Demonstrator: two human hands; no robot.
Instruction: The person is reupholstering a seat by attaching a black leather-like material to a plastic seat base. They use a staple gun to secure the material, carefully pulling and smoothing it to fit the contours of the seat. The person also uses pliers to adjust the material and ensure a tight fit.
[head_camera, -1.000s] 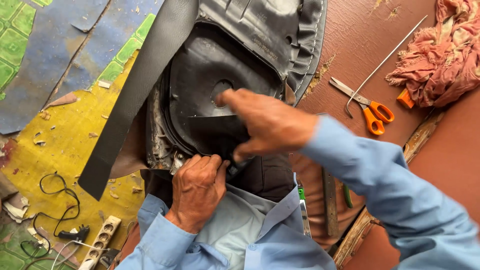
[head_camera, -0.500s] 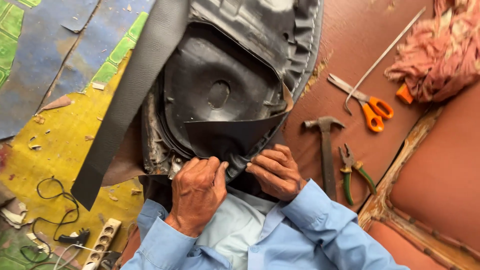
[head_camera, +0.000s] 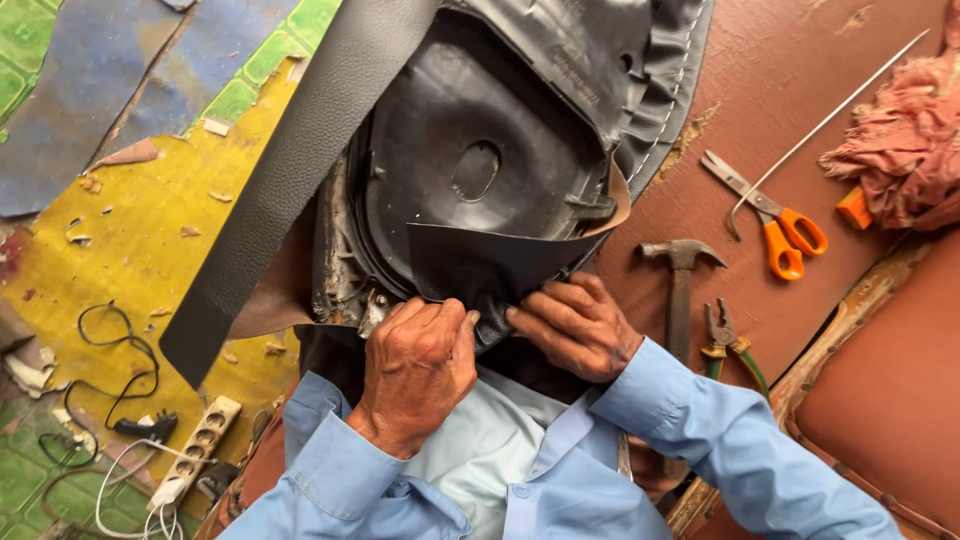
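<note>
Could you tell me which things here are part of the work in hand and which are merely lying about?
In hand: left hand and right hand pinching the black cover flap over the black seat base.

Lying about: hammer, orange scissors, pliers, pink rag, power strip.

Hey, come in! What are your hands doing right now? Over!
Left hand and right hand both pinching the black cover at the seat's near edge. Hammer, pliers, scissors lie aside. Nothing blocking.

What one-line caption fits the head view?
Left hand and right hand grip black cover over seat base, hammer nearby.
</note>
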